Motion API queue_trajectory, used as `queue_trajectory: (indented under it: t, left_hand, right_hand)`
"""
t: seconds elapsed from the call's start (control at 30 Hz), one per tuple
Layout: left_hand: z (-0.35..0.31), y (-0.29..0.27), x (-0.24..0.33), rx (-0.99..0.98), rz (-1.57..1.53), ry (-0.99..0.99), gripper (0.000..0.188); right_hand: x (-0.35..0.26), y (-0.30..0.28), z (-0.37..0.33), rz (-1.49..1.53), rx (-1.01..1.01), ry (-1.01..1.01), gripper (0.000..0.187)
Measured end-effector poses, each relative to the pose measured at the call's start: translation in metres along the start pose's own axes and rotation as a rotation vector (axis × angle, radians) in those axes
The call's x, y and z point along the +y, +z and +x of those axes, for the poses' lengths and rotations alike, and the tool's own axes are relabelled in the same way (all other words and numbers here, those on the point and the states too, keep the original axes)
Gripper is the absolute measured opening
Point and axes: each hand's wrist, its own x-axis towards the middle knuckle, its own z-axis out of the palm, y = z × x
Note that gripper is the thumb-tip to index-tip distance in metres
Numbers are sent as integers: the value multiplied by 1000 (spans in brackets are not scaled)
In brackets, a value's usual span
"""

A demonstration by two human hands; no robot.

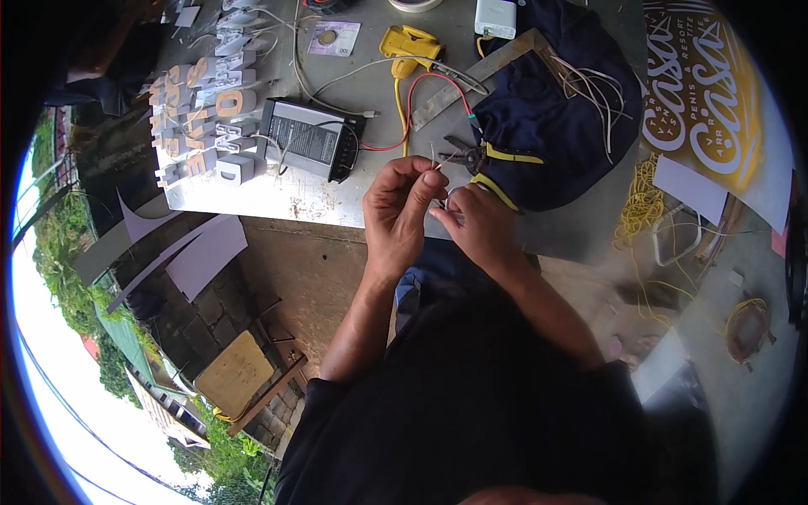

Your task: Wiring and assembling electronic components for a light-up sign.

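Note:
My left hand (397,210) is closed, thumb and fingertips pinching a thin wire (434,156) whose end sticks up above them. Close beside it, my right hand (481,225) has its fingers curled in; a small shiny bit shows at the fingertips, but I cannot make out what it is. Just beyond my hands lie pliers (474,157) with dark jaws and yellow-and-black handles, partly on a dark blue cloth (555,126). Farther left sits a black and grey power supply box (313,139), with a red wire (410,109) running from it toward the cloth.
White raised letters (227,101) stand in rows at the table's left. A metal square (459,93), a yellow socket (410,44) on a yellow cord and a white adapter (495,18) lie farther back. Yellow string (638,202) is bunched at right, near a gold-and-white lettered sheet (715,93).

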Motion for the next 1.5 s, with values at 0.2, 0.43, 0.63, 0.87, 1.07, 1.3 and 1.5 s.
queue_trajectory:
  t: [0.2, 0.43, 0.63, 0.87, 1.07, 1.3, 1.5]
  left_hand:
    - [5, -17, -7, 25, -19, -57, 13]
    - [20, -45, -27, 42, -72, -98, 14]
    - [29, -47, -33, 114, -36, -74, 9]
    - [27, -62, -35, 101, -87, -157, 7]
    - [24, -68, -37, 57, -107, -157, 7]
    - [25, -67, -40, 5, -174, -204, 9]
    - [27, -63, -41, -55, -200, -211, 12]
  right_hand:
    - [-8, -2, 16, -16, -42, -70, 33]
    - [6, -5, 26, -166, -278, -130, 41]
    - [-1, -6, 44, -158, -196, -82, 36]
    - [1, -12, 88, -100, 123, 108, 18]
    - [18, -25, 102, -289, 110, 226, 20]
    - [24, -17, 109, -310, -10, 336, 19]
    - [27, -15, 113, -205, 14, 380, 17]
